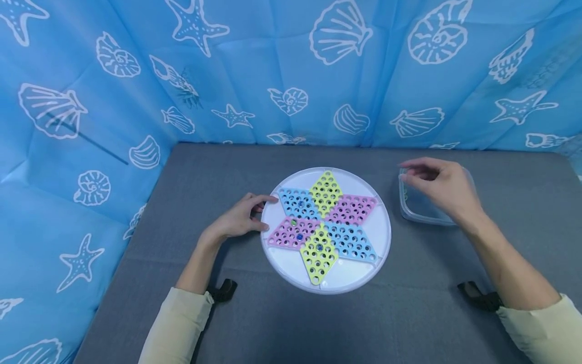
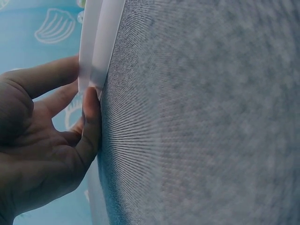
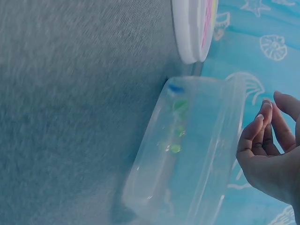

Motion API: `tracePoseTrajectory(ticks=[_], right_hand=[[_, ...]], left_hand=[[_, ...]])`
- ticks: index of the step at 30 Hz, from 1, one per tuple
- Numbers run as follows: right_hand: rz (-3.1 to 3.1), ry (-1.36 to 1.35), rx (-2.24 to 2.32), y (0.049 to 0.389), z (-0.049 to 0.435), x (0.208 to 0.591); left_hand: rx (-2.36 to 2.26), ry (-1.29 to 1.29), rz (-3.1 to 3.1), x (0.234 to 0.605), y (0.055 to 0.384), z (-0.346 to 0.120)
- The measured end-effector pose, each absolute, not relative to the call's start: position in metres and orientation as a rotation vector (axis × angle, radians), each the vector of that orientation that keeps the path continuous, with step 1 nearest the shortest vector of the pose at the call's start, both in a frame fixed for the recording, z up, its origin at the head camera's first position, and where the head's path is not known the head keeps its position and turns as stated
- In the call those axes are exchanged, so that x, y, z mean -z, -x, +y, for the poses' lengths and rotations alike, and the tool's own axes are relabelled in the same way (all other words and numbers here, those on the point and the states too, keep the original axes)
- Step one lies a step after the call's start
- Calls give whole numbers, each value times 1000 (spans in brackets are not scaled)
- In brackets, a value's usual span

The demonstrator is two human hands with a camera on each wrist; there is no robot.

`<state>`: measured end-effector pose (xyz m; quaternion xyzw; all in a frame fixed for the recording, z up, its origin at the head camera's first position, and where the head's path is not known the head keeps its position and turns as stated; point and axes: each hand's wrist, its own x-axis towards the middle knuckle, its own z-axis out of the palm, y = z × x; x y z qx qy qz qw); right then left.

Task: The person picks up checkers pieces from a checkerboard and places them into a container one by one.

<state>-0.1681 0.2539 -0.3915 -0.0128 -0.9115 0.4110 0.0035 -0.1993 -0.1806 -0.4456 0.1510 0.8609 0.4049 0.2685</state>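
A round white Chinese checkers board (image 1: pixel 286 263) lies on the table, its star made of yellow, blue and pink diamonds full of holes. Several marbles sit in its left half, among them a green marble (image 1: pixel 293 222) and a dark blue marble (image 1: pixel 299 236). My left hand (image 1: pixel 236 217) holds the board's left rim (image 2: pixel 98 56) with thumb and fingertips. Above a clear plastic container (image 1: pixel 425 215) is my right hand (image 1: pixel 443 184), its fingers bent with tips close together; no marble shows between them. Green marbles (image 3: pixel 176 148) and a blue piece (image 3: pixel 176 88) show through the container wall.
A grey cloth (image 1: pixel 336 323) covers the table. Blue curtains (image 1: pixel 273 60) with white shell and starfish prints stand behind it and along the left. Dark straps (image 1: pixel 479 297) are on both wrists.
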Motion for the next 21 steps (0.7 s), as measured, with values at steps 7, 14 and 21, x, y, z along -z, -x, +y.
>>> tracePoseTrajectory(ticks=[7,14,21], right_hand=[[-2806,-100,-1375,159,236,385],[-2779,-217,-1452,145,218,387],[-2731,-425,-1545,138,204,393]], left_hand=[[-1093,-397,2321,444,199,-180],[-1077,-385,2323,446,199,-180],[-1071,-390,2324,446,200,-181]])
